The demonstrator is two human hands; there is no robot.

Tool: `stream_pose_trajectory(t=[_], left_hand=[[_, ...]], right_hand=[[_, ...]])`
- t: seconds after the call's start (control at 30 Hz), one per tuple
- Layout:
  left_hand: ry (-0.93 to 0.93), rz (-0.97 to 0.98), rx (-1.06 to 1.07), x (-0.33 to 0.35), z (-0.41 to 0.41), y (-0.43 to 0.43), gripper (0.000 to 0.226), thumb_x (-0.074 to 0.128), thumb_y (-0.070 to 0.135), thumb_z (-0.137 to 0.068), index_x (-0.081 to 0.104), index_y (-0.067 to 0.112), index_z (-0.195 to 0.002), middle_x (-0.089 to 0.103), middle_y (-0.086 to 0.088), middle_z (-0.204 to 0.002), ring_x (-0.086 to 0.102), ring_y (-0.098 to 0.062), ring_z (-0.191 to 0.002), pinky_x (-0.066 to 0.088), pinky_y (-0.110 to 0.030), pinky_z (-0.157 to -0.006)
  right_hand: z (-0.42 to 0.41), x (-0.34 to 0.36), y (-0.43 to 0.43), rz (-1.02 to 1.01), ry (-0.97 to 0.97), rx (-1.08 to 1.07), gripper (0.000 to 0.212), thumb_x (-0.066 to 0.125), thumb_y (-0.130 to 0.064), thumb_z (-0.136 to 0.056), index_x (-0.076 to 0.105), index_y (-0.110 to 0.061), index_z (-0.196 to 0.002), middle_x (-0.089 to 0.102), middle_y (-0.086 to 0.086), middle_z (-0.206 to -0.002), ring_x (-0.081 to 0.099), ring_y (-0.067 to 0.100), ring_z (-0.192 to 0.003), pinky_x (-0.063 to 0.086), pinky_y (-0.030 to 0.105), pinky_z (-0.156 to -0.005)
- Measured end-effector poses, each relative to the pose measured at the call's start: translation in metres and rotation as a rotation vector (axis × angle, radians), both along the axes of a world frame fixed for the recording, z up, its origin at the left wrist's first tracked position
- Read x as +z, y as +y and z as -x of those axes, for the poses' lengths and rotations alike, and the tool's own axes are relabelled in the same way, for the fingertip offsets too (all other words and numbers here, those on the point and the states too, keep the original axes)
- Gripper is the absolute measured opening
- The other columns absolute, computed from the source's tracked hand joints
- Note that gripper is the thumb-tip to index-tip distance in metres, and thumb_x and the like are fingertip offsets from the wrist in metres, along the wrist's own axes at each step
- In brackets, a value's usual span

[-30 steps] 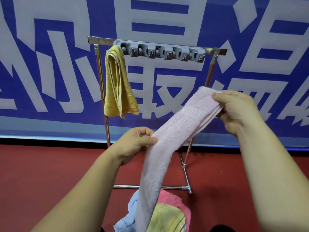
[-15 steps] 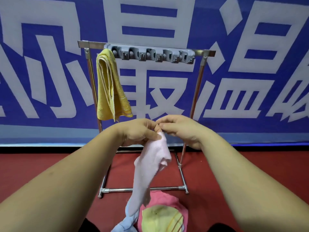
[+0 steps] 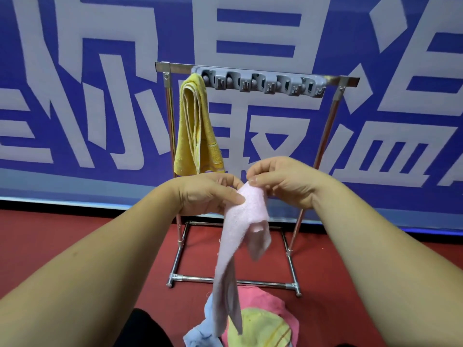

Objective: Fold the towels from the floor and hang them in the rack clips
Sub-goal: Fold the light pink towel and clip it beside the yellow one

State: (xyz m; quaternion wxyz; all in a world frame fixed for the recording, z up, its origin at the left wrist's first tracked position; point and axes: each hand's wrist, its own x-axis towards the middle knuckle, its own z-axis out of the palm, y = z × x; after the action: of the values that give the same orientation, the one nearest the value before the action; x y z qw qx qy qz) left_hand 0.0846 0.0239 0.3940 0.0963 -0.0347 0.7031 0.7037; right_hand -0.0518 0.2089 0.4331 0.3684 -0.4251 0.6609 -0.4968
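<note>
- The left hand (image 3: 205, 194) and right hand (image 3: 283, 181) meet in front of the rack, each pinching the top edge of a pale pink terry towel (image 3: 240, 246) between thumb and curled fingers (image 3: 255, 181).
- The pink towel hangs down from that shared grip in a narrow, doubled strip. One short flap is folded over near the top, and the long tail reaches down in front of the pile on the floor.
- A chrome tube rack (image 3: 328, 128) stands just behind the hands, with a grey plastic strip of clips (image 3: 260, 83) fixed along its top bar.
- A mustard-yellow towel (image 3: 195, 136) hangs folded from the left end of that strip, and its lower edge sits just above the left hand.
- The other clips along the strip hold nothing.
- A pile lies on the floor in front of the rack's base bar: a bright pink towel (image 3: 260, 300), a pale yellow-green striped towel (image 3: 260, 326) on top of it, and a light blue towel (image 3: 200, 336) at its left edge.
- The hands and the dangling pink towel partly cover the rack's lower frame.
- The floor (image 3: 75, 236) is dark red.
- A blue banner with large white characters (image 3: 100, 58) fills the wall behind the rack.
</note>
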Motion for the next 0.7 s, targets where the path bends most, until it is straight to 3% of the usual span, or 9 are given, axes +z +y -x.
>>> stream_pose_trajectory(t=[0.2, 0.33, 0.43, 0.6, 0.7], left_hand=[[0.008, 0.065, -0.043, 0.006, 0.002, -0.006, 0.020, 0.074, 0.014, -0.090, 0.067, 0.010, -0.108, 0.069, -0.008, -0.102, 0.064, -0.024, -0.095, 0.052, -0.038, -0.092], [0.009, 0.103, -0.034, 0.018, 0.005, -0.009, 0.023, 0.073, 0.019, -0.091, 0.067, 0.005, -0.108, 0.071, -0.009, -0.101, 0.068, -0.021, -0.091, 0.054, -0.038, -0.091], [-0.022, 0.137, -0.021, 0.026, 0.009, -0.010, 0.020, 0.075, 0.022, -0.090, 0.071, 0.008, -0.103, 0.072, -0.012, -0.100, 0.069, -0.023, -0.089, 0.057, -0.035, -0.084], [0.020, 0.171, 0.054, 0.045, 0.014, 0.000, 0.011, 0.080, 0.020, -0.089, 0.072, 0.012, -0.090, 0.071, -0.007, -0.087, 0.069, -0.017, -0.075, 0.058, -0.028, -0.066], [0.020, 0.148, 0.039, 0.057, 0.016, 0.006, 0.009, 0.071, 0.020, -0.090, 0.074, 0.011, -0.088, 0.072, -0.007, -0.085, 0.069, -0.018, -0.076, 0.058, -0.028, -0.067]], right_hand=[[0.018, 0.017, 0.029, 0.092, -0.164, -0.110, 0.014, 0.064, 0.003, -0.096, 0.068, -0.009, -0.090, 0.066, 0.003, -0.077, 0.061, 0.012, -0.066, 0.053, 0.021, -0.061], [0.032, 0.019, 0.047, 0.129, -0.197, -0.183, 0.014, 0.066, -0.001, -0.096, 0.066, -0.013, -0.089, 0.063, 0.004, -0.079, 0.057, 0.014, -0.069, 0.048, 0.027, -0.066], [0.039, 0.022, 0.058, 0.147, -0.249, -0.224, 0.012, 0.069, -0.001, -0.094, 0.069, -0.012, -0.090, 0.063, 0.007, -0.084, 0.057, 0.016, -0.074, 0.047, 0.032, -0.072], [0.037, 0.032, 0.067, 0.120, -0.201, -0.280, 0.010, 0.066, -0.001, -0.098, 0.067, -0.011, -0.093, 0.063, 0.005, -0.079, 0.058, 0.014, -0.069, 0.050, 0.029, -0.067], [0.036, 0.040, 0.073, 0.112, -0.141, -0.289, 0.013, 0.065, -0.003, -0.099, 0.067, -0.012, -0.090, 0.063, 0.002, -0.076, 0.056, 0.013, -0.066, 0.047, 0.029, -0.067]])
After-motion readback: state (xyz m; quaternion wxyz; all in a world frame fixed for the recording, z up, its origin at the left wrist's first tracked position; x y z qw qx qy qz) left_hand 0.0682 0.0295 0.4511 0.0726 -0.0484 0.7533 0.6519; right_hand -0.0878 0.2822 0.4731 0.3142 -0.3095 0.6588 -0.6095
